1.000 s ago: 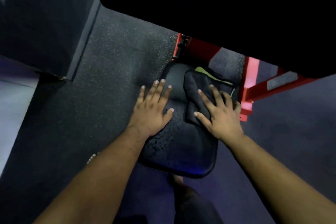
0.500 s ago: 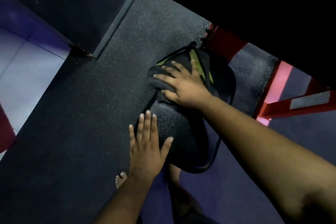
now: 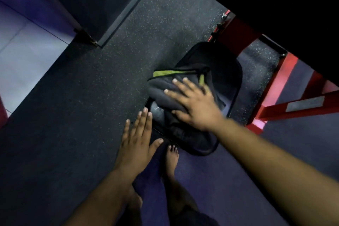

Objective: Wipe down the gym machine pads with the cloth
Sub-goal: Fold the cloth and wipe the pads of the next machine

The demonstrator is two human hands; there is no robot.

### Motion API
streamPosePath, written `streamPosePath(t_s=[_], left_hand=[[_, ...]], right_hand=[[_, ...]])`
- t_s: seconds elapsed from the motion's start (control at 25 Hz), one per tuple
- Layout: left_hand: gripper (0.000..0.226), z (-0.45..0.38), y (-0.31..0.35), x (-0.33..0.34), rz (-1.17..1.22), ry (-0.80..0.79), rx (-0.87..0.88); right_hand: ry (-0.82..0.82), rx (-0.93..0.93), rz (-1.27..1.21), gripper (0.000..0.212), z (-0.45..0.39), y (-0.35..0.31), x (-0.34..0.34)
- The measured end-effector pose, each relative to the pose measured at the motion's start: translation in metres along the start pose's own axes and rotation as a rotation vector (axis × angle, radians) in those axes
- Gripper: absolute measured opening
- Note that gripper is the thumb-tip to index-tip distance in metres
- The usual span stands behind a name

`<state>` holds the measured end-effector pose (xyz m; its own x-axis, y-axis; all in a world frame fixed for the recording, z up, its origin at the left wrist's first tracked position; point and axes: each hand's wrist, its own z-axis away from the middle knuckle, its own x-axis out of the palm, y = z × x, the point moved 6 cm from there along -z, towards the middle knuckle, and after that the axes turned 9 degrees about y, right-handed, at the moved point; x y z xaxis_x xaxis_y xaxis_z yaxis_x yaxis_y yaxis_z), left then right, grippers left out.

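Observation:
A black padded seat (image 3: 229, 71) of a red-framed gym machine lies below me, its surface glossy and wet-looking. A dark grey cloth (image 3: 161, 90) with a green edge is spread over the pad's left half. My right hand (image 3: 194, 104) presses flat on the cloth, fingers spread and pointing left. My left hand (image 3: 137, 139) hovers flat and open at the pad's near left edge, fingers together, holding nothing; whether it touches the pad is unclear.
The red machine frame (image 3: 275, 86) runs along the pad's right and far side. Speckled black rubber flooring (image 3: 91, 97) surrounds it. A dark wall base (image 3: 110, 14) stands at upper left, pale tiles (image 3: 27, 57) beyond. My bare foot (image 3: 172, 159) stands just below the pad.
My right hand has slid the cloth back toward the near middle of the pad. My left hand has come off the pad's surface to its left edge. The view has shifted.

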<state>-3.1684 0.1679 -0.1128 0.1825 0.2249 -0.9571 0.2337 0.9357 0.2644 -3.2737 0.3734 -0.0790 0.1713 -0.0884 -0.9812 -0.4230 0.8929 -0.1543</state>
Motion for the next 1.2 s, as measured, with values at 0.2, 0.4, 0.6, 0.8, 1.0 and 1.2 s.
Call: streamPosePath(t_s=[0.2, 0.4, 0.6, 0.8, 1.0, 1.2], left_hand=[[0.085, -0.001, -0.004, -0.001, 0.036, -0.015, 0.029], [0.087, 0.005, -0.017, -0.012, 0.133, -0.169, 0.062], [0.096, -0.001, -0.003, -0.029, -0.048, -0.187, 0.115], [0.091, -0.02, 0.031, -0.024, -0.127, -0.136, 0.266], [0.091, -0.013, 0.039, -0.033, -0.158, -0.237, 0.2], [0.089, 0.009, 0.063, -0.073, -0.174, -0.478, 0.226]], right_hand=[[0.085, 0.518, 0.034, 0.072, -0.047, 0.048, 0.001], [0.124, 0.37, -0.058, 0.07, 0.032, -0.05, 0.009], [0.066, 0.461, -0.06, 0.074, 0.138, -0.025, 0.02], [0.188, 0.894, -0.318, 0.071, 0.091, 0.038, 0.018], [0.255, 0.89, -0.363, 0.06, 0.141, -0.016, 0.02], [0.119, 0.892, -0.556, 0.046, 0.219, -0.048, 0.001]])
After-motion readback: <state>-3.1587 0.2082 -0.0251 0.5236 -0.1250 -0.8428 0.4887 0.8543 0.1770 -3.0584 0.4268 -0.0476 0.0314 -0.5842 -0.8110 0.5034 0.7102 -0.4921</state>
